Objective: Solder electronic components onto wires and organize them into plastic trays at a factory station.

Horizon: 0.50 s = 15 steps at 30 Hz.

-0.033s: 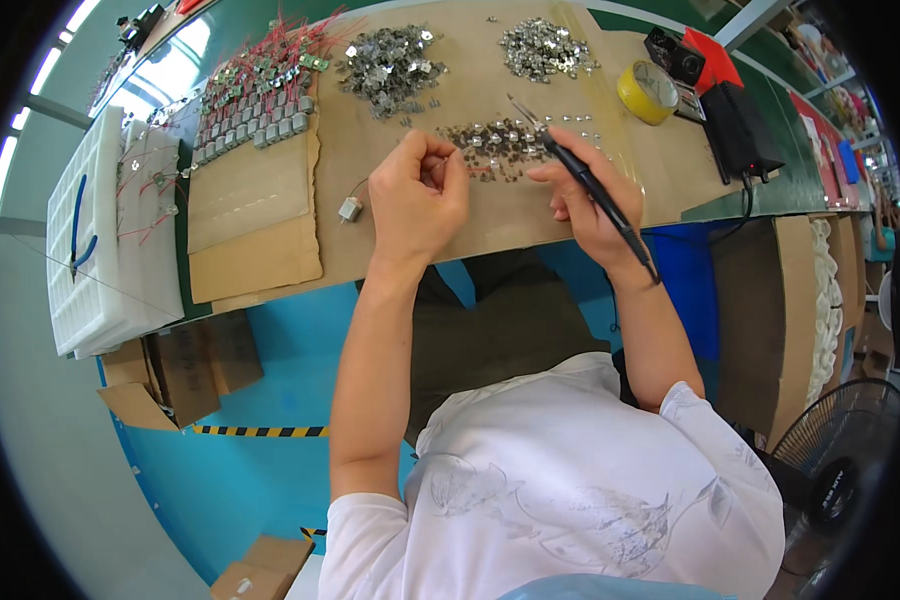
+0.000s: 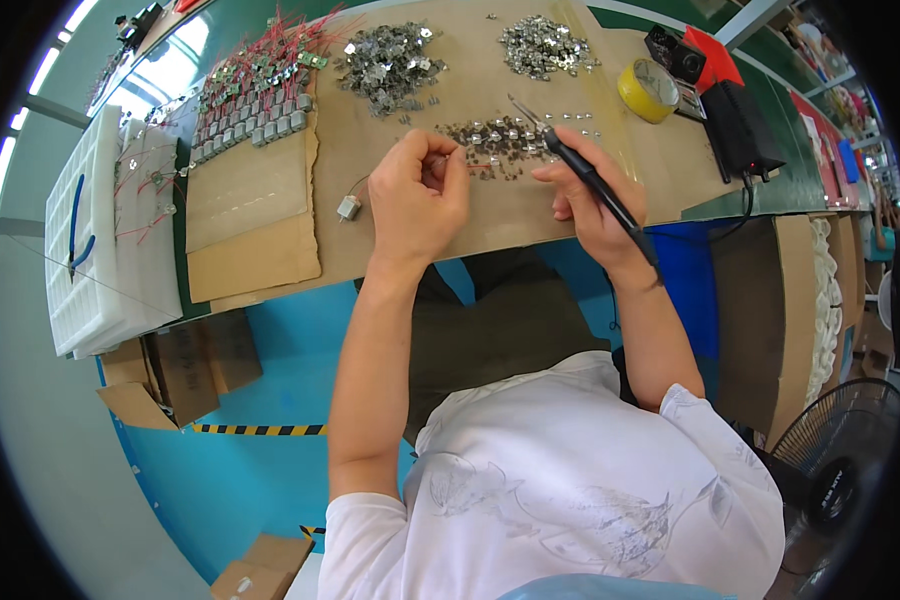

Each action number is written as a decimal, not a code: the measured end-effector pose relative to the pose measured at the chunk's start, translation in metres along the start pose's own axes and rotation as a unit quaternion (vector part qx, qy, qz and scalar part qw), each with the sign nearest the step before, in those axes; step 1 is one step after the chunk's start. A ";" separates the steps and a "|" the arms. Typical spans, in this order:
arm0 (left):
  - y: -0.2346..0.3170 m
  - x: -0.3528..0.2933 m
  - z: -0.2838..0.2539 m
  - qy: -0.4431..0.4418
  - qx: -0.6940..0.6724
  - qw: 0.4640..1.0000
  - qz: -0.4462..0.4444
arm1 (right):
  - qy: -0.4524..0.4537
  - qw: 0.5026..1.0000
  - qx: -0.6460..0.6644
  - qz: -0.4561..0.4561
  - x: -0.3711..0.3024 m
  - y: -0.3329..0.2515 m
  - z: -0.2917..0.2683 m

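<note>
Soldering iron: my right hand [image 2: 592, 205] gripped the black soldering iron [image 2: 595, 185] like a pen, its metal tip reaching up and left over a row of small metal parts [image 2: 492, 138].
Left hand: my left hand [image 2: 418, 198] was curled shut, fingertips pinched on something small at the near edge of that row; I could not tell exactly what it was.
Row of parts: the shiny pieces lay in a loose line on the brown cardboard sheet [image 2: 470, 210] covering the bench [image 2: 720, 205], between my two hands and just beyond them.
Loose part: one small metal component with a thin wire [image 2: 348, 206] lay on the cardboard just left of my left hand, not touching it.
Piles: two heaps of silvery pieces sat farther back, a larger one [image 2: 390, 65] to the left and a smaller one [image 2: 542, 45] to the right.
Wired parts: a batch of metal parts with red leads [image 2: 255, 95] lay at the far left of the cardboard.
Tape: a yellow tape roll [image 2: 647, 90] rested to the right, near a black and red unit [image 2: 715, 95].
Tray: a white foam tray [image 2: 105, 230] holding blue-handled pliers [image 2: 76, 235] stood at the left end.
</note>
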<state>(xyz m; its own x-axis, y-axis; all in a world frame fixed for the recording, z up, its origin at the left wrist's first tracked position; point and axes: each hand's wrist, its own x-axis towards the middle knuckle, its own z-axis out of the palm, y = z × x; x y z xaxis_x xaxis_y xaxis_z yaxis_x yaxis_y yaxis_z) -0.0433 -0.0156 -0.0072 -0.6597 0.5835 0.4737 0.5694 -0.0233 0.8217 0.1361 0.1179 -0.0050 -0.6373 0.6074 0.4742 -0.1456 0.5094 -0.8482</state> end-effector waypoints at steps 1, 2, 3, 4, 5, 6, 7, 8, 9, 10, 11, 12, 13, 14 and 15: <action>0.001 0.002 0.000 0.015 0.018 0.997 0.072 | -0.001 1.000 -0.001 0.003 -0.001 0.003 -0.003; 0.000 0.004 0.001 0.013 0.018 0.997 0.069 | -0.008 1.000 0.001 -0.012 -0.003 0.005 -0.006; 0.000 0.006 0.002 0.025 0.044 0.991 0.123 | -0.014 1.000 0.002 -0.028 -0.004 0.007 -0.007; -0.001 0.006 0.003 0.037 0.069 0.981 0.178 | 0.000 1.000 0.008 -0.018 -0.005 0.008 -0.007; -0.003 0.005 0.005 0.035 0.069 0.981 0.176 | 0.000 1.000 0.008 -0.016 -0.006 0.009 -0.007; -0.006 0.004 0.007 0.012 0.065 0.984 0.165 | 0.008 0.999 0.030 -0.009 -0.005 0.011 -0.007; -0.007 0.003 0.008 -0.011 0.061 0.986 0.153 | 0.017 0.998 0.053 -0.002 -0.005 0.012 -0.007; -0.006 0.001 0.008 -0.012 0.061 0.986 0.153 | 0.017 0.998 0.053 -0.001 -0.006 0.012 -0.006; -0.003 0.000 0.007 -0.016 0.064 0.989 0.134 | 0.029 0.997 0.067 0.006 -0.007 0.011 -0.004; -0.001 -0.001 0.007 -0.020 0.067 0.991 0.116 | 0.041 0.996 0.081 0.013 -0.009 0.011 -0.002; -0.001 -0.001 0.007 -0.022 0.066 0.991 0.116 | 0.042 0.996 0.079 0.014 -0.009 0.009 -0.003; -0.001 -0.001 0.006 -0.020 0.072 0.992 0.106 | 0.031 0.997 0.065 0.010 -0.008 0.007 -0.003; -0.002 -0.002 0.005 -0.017 0.078 0.992 0.096 | 0.019 0.999 0.050 0.006 -0.007 0.005 -0.003; -0.002 -0.002 0.005 -0.018 0.078 0.992 0.095 | 0.019 0.999 0.050 0.007 -0.008 0.005 -0.002; -0.002 -0.002 0.005 -0.018 0.072 0.993 0.095 | 0.016 0.999 0.034 -0.006 -0.008 0.006 -0.002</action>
<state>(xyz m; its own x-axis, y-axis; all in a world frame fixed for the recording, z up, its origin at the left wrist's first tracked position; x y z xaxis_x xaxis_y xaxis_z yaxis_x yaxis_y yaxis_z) -0.0400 -0.0126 -0.0116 -0.5163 0.6090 0.6021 0.7484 -0.0210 0.6630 0.1422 0.1175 -0.0131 -0.6103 0.6221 0.4906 -0.2044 0.4747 -0.8561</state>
